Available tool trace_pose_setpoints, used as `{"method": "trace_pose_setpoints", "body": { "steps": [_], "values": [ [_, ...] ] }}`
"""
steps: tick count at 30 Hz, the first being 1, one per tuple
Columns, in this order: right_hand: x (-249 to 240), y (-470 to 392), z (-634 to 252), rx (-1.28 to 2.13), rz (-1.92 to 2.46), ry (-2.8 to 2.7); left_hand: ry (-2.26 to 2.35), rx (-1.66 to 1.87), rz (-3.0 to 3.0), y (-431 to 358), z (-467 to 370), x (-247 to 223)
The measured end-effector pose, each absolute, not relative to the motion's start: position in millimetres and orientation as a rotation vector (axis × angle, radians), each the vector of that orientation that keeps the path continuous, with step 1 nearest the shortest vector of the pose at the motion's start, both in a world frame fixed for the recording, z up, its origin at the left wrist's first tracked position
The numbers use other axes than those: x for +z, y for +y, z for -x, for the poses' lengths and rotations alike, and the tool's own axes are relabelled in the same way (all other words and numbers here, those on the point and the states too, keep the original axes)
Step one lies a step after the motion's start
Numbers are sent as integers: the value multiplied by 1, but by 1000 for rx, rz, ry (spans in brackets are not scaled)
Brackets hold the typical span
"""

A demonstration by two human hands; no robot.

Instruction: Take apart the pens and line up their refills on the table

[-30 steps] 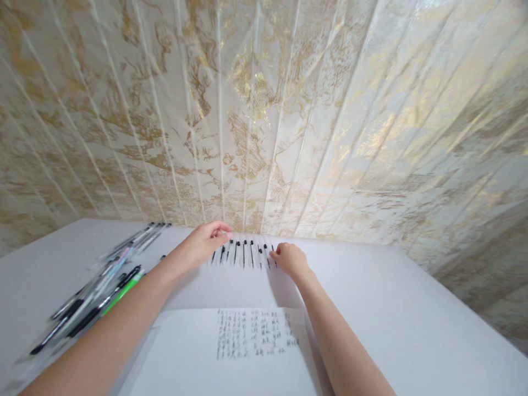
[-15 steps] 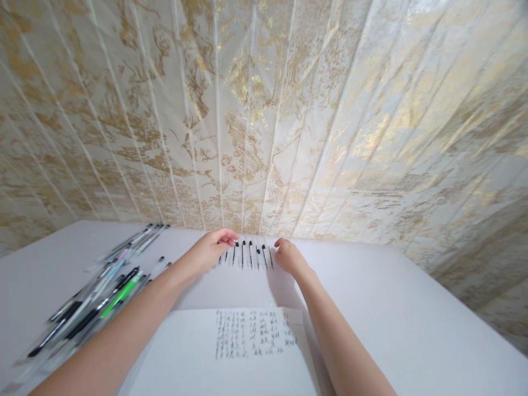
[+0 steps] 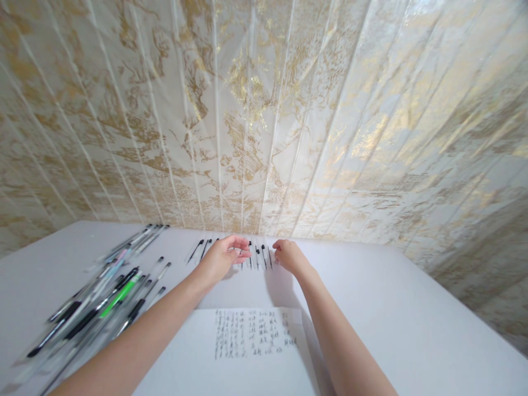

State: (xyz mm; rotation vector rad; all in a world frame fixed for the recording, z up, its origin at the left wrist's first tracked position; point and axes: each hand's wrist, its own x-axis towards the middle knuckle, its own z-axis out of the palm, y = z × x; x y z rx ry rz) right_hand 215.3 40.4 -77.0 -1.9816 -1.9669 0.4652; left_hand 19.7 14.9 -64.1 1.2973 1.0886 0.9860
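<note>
Slim clear pen refills (image 3: pixel 264 257) with black ink and dark ends lie side by side in a row near the table's back edge. My left hand (image 3: pixel 225 256) is over the middle of the row, fingers apart and stretched to the right, hiding some refills behind it. More refills (image 3: pixel 196 251) show to its left. At the right end of the row my right hand (image 3: pixel 290 256) rests on the table with curled fingers, beside the last refill. Whether it pinches anything is hidden.
A loose pile of pens (image 3: pixel 88 308), one with a bright green barrel (image 3: pixel 120 296), covers the left of the white table (image 3: pixel 396 319). A sheet of handwritten paper (image 3: pixel 193 357) lies in front, partly under my left forearm. A gold-patterned curtain (image 3: pixel 247 137) hangs behind the back edge.
My left hand has moved right across the row, uncovering refills at the left end and covering those in the middle. More pens show beside my forearm. My right hand has barely moved.
</note>
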Motion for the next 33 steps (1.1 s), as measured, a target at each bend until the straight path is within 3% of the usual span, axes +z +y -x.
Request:
{"method": "trace_pose_setpoints", "body": {
  "steps": [10,22,33],
  "values": [
    [-40,-2,-156,479,1374,-2253,1004,953,-1204,5,-25,-56],
    [-75,76,-215,522,2089,-1940,1253,839,-1449,6,3,-21],
    [-90,83,-206,399,2160,-1963,1290,893,-1440,14,20,-15]
  ]
}}
